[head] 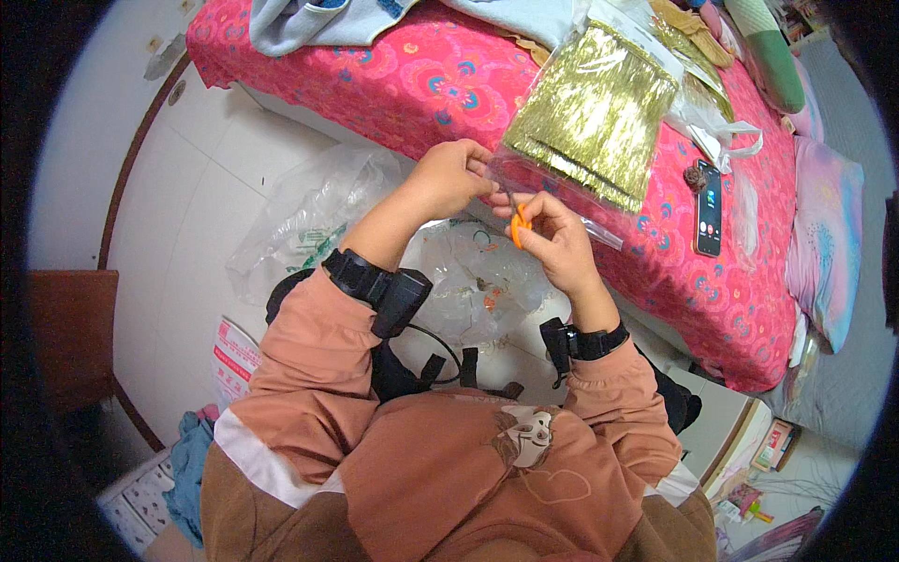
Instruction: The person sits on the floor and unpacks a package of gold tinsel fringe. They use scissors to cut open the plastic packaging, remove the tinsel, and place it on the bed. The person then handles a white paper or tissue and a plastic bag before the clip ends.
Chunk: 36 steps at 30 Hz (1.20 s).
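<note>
My right hand (560, 242) holds a pair of small scissors with orange handles (520, 226); their dark blades point up and left toward my left hand (449, 179). The fingertips of my left hand are pinched together at the near left corner of a clear plastic sleeve; what exactly lies between them is too small to tell. Inside the sleeve is gold metallic tinsel fringe (597, 112), lying on a pink floral bedspread (449, 88) just beyond my hands. Both wrists wear black straps with devices.
A smartphone (708, 211) with a dark pine-cone-like thing on it lies on the bed at right, near a pillow (825, 239). Grey clothing (309, 28) lies at the far edge. Clear plastic bags (477, 281) are on the floor below my hands. A brown wooden panel (74, 337) stands at left.
</note>
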Each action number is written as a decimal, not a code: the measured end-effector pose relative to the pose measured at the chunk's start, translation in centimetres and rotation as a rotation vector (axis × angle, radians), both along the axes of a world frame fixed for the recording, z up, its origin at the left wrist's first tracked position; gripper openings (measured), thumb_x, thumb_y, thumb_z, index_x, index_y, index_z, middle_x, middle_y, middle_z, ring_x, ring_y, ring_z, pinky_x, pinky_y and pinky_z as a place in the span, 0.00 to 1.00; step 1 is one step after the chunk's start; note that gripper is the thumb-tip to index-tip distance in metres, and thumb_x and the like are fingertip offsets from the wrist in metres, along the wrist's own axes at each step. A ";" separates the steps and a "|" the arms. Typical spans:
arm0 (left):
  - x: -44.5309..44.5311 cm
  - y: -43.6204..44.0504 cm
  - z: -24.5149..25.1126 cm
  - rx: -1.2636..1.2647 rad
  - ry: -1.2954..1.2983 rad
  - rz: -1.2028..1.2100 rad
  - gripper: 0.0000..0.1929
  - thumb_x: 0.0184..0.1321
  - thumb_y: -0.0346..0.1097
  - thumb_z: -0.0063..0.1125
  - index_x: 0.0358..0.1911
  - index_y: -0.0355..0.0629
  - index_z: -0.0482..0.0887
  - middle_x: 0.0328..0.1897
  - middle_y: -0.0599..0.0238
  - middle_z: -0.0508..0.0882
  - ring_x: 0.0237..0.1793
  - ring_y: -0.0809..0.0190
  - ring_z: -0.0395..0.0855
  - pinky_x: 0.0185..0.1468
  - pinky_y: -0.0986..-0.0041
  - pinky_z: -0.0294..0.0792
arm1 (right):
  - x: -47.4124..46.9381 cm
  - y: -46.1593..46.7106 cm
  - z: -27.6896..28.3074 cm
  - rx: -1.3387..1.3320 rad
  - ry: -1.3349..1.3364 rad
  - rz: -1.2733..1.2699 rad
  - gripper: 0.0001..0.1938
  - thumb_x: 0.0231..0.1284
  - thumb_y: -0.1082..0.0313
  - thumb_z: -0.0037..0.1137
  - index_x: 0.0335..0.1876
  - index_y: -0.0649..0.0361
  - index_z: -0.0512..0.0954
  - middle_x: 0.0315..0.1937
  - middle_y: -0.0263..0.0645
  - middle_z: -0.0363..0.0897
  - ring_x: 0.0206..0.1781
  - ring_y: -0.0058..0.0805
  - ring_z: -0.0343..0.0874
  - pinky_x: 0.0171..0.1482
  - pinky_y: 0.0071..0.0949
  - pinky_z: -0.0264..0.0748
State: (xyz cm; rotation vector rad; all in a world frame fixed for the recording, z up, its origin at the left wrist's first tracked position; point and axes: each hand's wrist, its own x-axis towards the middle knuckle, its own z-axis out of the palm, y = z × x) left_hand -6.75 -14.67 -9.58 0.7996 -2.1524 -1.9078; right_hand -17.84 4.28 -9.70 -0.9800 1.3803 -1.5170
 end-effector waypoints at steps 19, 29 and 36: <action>-0.2 0.3 0.4 -0.276 -0.007 0.124 0.13 0.52 0.23 0.60 0.42 0.35 0.88 0.31 0.59 0.89 0.34 0.62 0.87 0.42 0.69 0.77 | 0.0 -3.2 0.6 -0.124 0.774 -0.188 0.11 0.51 0.70 0.68 0.33 0.62 0.74 0.55 0.50 0.82 0.45 0.35 0.80 0.49 0.31 0.76; 0.0 0.3 1.6 -0.229 -0.088 0.074 0.12 0.56 0.21 0.59 0.44 0.34 0.86 0.34 0.64 0.88 0.36 0.67 0.85 0.45 0.73 0.77 | 0.2 -2.2 1.0 -0.116 0.797 -0.196 0.10 0.53 0.71 0.67 0.31 0.62 0.73 0.52 0.46 0.83 0.39 0.35 0.78 0.42 0.31 0.75; 0.1 0.4 1.4 -0.272 -0.076 0.108 0.11 0.57 0.28 0.66 0.44 0.34 0.86 0.35 0.65 0.88 0.36 0.68 0.84 0.44 0.73 0.77 | 0.7 1.9 3.0 0.047 0.189 -0.164 0.09 0.57 0.70 0.66 0.32 0.60 0.74 0.35 0.32 0.81 0.38 0.17 0.75 0.44 0.22 0.74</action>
